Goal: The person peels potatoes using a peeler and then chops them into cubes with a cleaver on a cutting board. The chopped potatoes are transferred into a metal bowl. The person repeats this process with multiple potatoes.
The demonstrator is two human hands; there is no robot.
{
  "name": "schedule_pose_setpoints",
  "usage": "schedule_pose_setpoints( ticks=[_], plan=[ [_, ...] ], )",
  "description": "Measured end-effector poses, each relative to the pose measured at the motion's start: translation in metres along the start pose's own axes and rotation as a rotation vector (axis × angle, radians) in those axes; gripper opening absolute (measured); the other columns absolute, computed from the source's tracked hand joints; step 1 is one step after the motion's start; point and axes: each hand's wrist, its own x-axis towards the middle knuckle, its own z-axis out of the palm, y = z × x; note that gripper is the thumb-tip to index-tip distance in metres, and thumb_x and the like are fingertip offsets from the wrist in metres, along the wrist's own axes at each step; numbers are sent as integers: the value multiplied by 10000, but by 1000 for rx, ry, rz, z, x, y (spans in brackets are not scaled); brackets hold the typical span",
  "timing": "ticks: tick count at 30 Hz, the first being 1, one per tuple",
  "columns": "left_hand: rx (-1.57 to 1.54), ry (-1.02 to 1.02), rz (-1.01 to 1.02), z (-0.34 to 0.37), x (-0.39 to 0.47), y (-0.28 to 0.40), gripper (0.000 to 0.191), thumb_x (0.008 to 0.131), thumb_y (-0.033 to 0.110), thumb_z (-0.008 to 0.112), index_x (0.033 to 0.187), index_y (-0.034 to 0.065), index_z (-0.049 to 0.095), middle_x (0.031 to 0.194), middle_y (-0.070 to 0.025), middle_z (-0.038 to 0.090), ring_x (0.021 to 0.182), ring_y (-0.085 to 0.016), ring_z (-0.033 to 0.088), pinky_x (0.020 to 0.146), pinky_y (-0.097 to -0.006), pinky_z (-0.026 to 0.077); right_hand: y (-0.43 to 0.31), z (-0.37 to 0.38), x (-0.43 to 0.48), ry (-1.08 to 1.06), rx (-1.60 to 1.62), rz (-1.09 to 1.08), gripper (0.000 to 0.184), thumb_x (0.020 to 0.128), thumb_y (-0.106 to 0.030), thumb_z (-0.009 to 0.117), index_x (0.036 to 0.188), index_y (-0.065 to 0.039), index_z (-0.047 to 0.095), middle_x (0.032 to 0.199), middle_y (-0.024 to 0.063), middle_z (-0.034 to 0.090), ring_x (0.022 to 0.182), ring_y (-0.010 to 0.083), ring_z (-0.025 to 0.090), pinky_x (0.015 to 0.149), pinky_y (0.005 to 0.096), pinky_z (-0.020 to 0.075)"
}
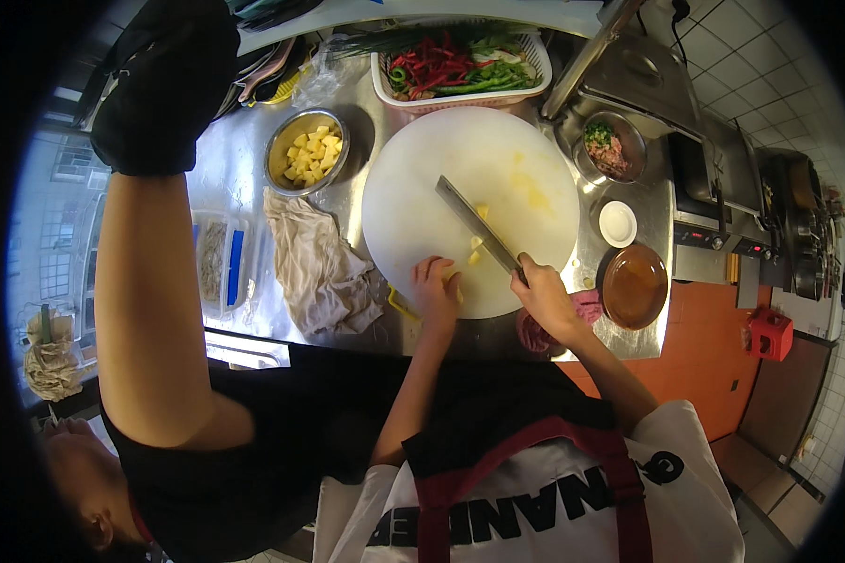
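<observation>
My right hand [543,295] grips the handle of a kitchen cleaver [475,219], its blade slanting up and left across a round white cutting board [408,162]. Fingers bent, my left hand [436,292] rests at the board's near edge around a yellow piece that looks like potato [453,276], partly hidden by the fingers. Small cut yellow pieces [474,250] lie along the blade. Beyond the board's left side, a metal bowl [273,151] holds diced yellow chunks [313,156].
Another person's arm [151,302] reaches past on the left. A crumpled cloth [317,267] and plastic container [246,281] lie left. Behind stands a basket [458,104] of peppers. Right are a minced-meat pot [641,165], white dish [617,224] and brown plate [634,287].
</observation>
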Motion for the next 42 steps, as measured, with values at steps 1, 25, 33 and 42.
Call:
schedule_pose_setpoints(
  ticks=[1,25,33,42],
  plan=[
    [66,15,-8,-9,-10,1,336,788,21,743,1100,57,624,1123,-153,591,1014,-364,560,897,-451,461,-1,-3,-5,-35,2,10,137,926,-132,576,941,2,553,728,277,635,726,485,637,667,555,505],
    [77,33,105,-8,37,-28,229,843,-73,633,1043,32,673,1104,-147,632,1008,-359,615,881,-425,508,16,-67,-6,-168,-223,-198,124,899,-121,601,939,-12,555,760,230,649,746,447,641,651,519,495],
    [40,84,179,5,21,-19,144,854,-37,656,988,9,681,1038,-125,645,1004,-322,617,862,-399,517,7,-60,26,-287,-233,-382,120,902,-107,585,888,-8,518,737,207,629,734,438,635,641,519,483],
    [65,84,156,3,26,-14,153,818,-59,683,949,19,661,994,-130,644,963,-345,610,846,-410,506,12,-48,41,-313,-272,-471,92,894,-85,581,870,-10,532,695,198,631,712,429,650,642,506,503]
  ],
)
